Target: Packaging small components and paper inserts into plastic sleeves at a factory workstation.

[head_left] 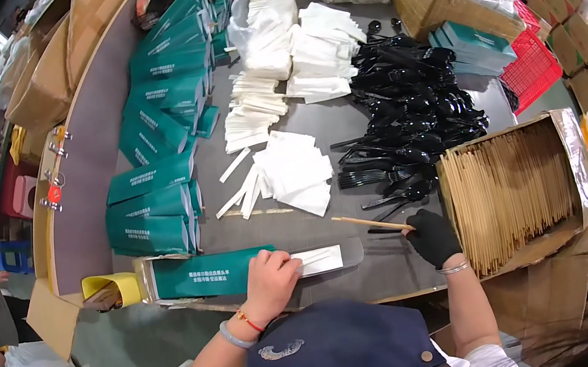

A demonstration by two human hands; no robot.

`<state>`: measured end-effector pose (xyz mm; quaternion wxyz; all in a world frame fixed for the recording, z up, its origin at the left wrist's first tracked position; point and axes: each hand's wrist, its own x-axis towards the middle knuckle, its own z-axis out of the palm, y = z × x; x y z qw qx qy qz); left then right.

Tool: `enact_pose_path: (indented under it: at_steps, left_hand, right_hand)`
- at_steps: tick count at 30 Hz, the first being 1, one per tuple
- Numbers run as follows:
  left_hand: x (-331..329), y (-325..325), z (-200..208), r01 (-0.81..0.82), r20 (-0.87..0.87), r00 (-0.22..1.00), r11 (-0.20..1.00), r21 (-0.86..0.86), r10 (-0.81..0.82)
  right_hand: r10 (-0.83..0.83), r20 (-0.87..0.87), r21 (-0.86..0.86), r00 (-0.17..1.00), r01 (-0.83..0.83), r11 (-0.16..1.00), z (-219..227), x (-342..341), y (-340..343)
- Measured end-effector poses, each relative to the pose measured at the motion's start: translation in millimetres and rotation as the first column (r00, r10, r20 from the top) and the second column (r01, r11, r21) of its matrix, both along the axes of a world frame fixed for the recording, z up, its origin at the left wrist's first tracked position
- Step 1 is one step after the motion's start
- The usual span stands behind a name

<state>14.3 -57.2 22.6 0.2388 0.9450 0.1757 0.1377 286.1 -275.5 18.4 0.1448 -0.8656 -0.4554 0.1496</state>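
My left hand (272, 280), bare, has its fingers closed on the near end of a white paper packet (322, 259). That packet lies at the right end of a long green printed pouch (204, 276), over a clear plastic flap (353, 251). A black glove with bare fingertips covers my right hand (433, 237), which grips a thin wooden chopstick stick (364, 224) pointing left. A dark handle (383, 231) shows just beneath the stick; whether I hold it too is unclear. Close to the right hand stands an open carton (576, 157) packed with wooden chopsticks (509, 197).
Stacked green pouches (152, 179) line the left wall. White paper packets (296, 171) fill the middle, with black plastic cutlery (405, 101) to their right. Farther right are a red basket (530, 71) and a carton (448, 7). A yellow bin (124, 288) sits at the front left.
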Motion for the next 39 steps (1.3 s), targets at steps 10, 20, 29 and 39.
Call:
enact_pose_path:
  at_steps: [10,20,29,39]
  left_hand:
    - [-16,-6,-7,0.112,-0.037,0.993,0.983,0.145,-0.108]
    - [-37,27,13,0.019,-0.083,0.996,0.998,0.056,-0.015]
    - [-8,12,5,0.089,-0.091,0.992,0.996,0.028,-0.086]
    - [12,15,12,0.257,-0.143,0.961,0.954,0.156,-0.236]
  right_hand:
    - [0.235,-0.149,0.196,0.961,-0.204,0.959,-13,-96,90]
    - [0.373,0.038,-0.008,0.927,-0.373,0.928,-5,-65,30]
    - [0.209,-0.322,0.249,0.923,-0.131,0.960,-31,-75,44]
    - [0.123,-0.408,0.375,0.905,0.044,0.926,-14,-105,71]
